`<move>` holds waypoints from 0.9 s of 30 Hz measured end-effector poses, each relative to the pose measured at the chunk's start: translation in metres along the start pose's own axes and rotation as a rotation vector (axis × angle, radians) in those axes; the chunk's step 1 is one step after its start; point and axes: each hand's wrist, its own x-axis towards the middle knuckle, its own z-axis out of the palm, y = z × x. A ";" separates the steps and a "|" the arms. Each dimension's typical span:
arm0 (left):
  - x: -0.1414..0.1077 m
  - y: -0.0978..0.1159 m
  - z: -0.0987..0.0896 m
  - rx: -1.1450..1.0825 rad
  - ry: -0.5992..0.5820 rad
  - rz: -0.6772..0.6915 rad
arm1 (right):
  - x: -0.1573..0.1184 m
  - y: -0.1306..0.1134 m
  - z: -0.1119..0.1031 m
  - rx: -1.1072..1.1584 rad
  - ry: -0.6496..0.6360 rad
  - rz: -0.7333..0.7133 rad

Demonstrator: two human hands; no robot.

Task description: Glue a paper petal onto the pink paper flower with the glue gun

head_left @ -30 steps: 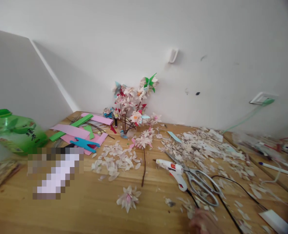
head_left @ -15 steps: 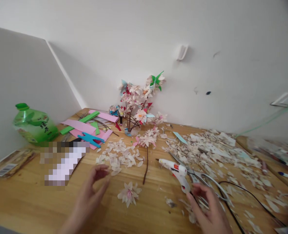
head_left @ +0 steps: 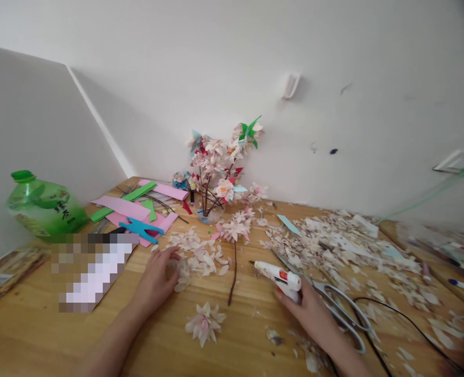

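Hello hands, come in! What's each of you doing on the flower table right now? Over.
Left hand on the loose paper petals. Right hand gripping the glue gun handle. Scissors and black cord lie close beside the right hand.

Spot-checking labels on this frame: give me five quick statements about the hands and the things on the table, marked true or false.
1. The right hand grips the handle of the white glue gun. True.
2. The left hand rests on the green bottle. False: it is at the pile of loose petals, fingers on one of them; the bottle stands far to its left.
3. The scissors lie on the table just right of the glue gun. True.
4. The single paper flower sits between the two hands, untouched. True.
5. The flower bouquet lies flat at the table's near edge. False: it stands upright by the wall.
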 end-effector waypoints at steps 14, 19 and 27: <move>-0.012 0.001 -0.018 0.111 -0.072 0.175 | -0.004 -0.001 0.004 -0.036 -0.071 0.104; -0.012 0.004 -0.014 0.142 -0.182 0.164 | -0.005 -0.005 0.005 -0.029 -0.074 0.038; -0.010 0.003 -0.014 0.030 -0.157 0.098 | -0.008 -0.005 0.003 -0.020 -0.075 0.041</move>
